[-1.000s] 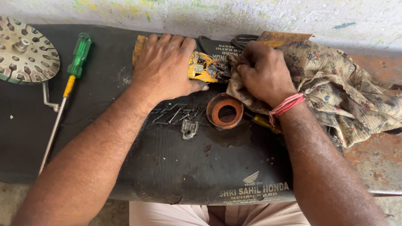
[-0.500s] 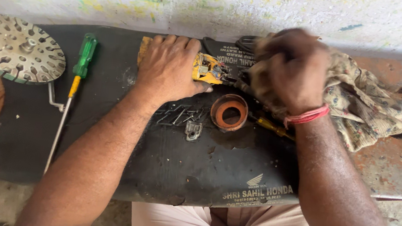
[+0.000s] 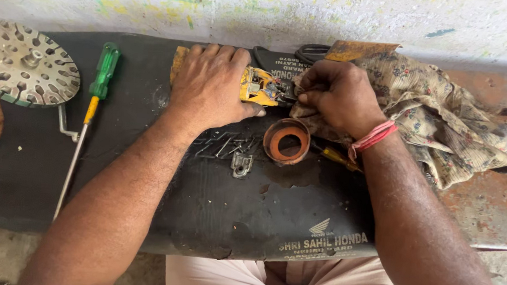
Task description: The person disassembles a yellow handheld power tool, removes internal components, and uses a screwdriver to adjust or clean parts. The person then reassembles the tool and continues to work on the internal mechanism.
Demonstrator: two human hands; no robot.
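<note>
Head view | left hand [image 3: 209, 85] flat, fingers together, pinning yellow part [image 3: 259, 87] far-centre on black mat [image 3: 136, 199] | right hand [image 3: 338, 98] pinching its right end | risk: slip, loose screws [image 3: 228, 146] scatter

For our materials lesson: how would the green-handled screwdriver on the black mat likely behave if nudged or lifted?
The green-handled screwdriver has a long, thin metal shaft, so it is probably stiff. Its rounded shape suggests it may roll sideways, though the black mat might slow it. It probably feels handle-heavy.

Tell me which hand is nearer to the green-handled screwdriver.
Left. The left hand rests flat on the black mat just right of the green-handled screwdriver, not touching it. The right hand is farther right, beyond the yellow part.
</note>
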